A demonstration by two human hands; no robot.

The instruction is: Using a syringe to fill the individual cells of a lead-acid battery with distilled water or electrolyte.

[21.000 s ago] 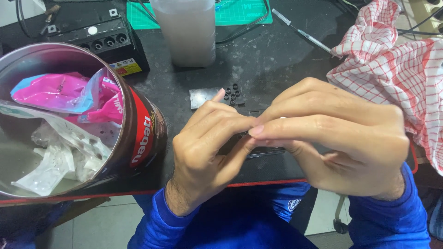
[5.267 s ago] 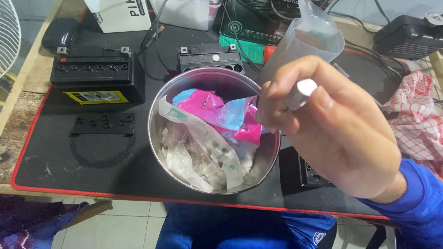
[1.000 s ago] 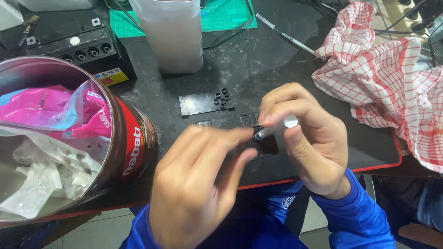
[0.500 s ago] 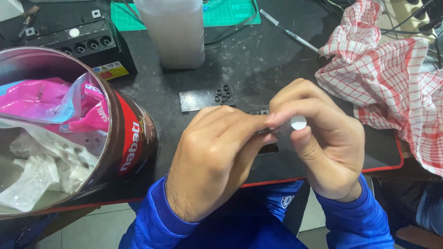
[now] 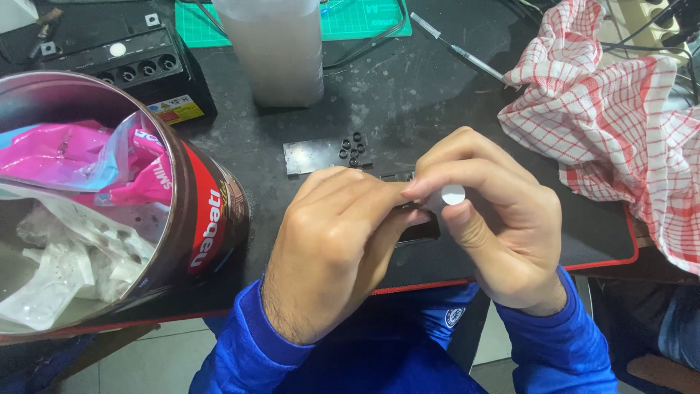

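My right hand (image 5: 496, 233) pinches a small white cylinder (image 5: 446, 197), its round flat end facing up. My left hand (image 5: 332, 248) has its fingers closed against the right fingertips at the cylinder's other end, which the fingers hide. Both hands hover at the front of the black mat (image 5: 408, 109). A flat black part (image 5: 419, 233) shows just under them. Beyond the hands, a small grey plate (image 5: 310, 157) lies on the mat with a few black rings (image 5: 352, 146) on and beside it.
A round tin with a red label (image 5: 211, 219) stands at the left, holding pink packets and white plastic bags. Behind are a black box with round holes (image 5: 146, 69), a translucent plastic jug (image 5: 273, 51) and a green cutting mat (image 5: 357, 18). A red-checked cloth (image 5: 620, 124) lies at the right.
My left hand has come up from the front edge and closed onto the right hand's fingertips. The right hand with the cylinder has barely moved.
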